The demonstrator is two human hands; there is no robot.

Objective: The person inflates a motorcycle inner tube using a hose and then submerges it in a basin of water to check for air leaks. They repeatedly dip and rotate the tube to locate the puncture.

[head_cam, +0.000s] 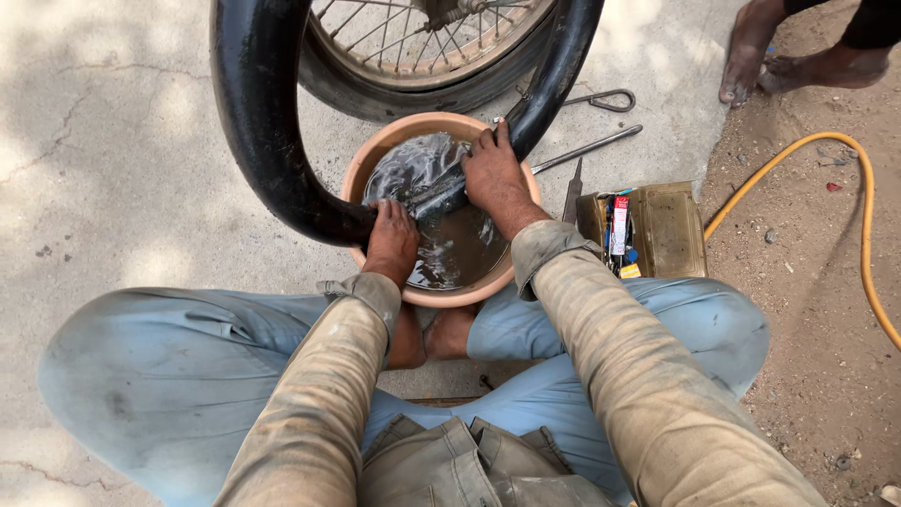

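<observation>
A black rubber inner tube loops from the upper left down into a terracotta-coloured basin of dark water. My left hand grips the tube at the basin's near left rim. My right hand presses the tube down into the water on the right side. Part of the tube is under the water between my hands. I squat over the basin, with my knees at either side.
A spoked wheel with its tyre lies behind the basin. Metal tyre levers and an open metal box of small items sit to the right. A yellow hose curves over the dirt. Another person's bare feet stand at top right.
</observation>
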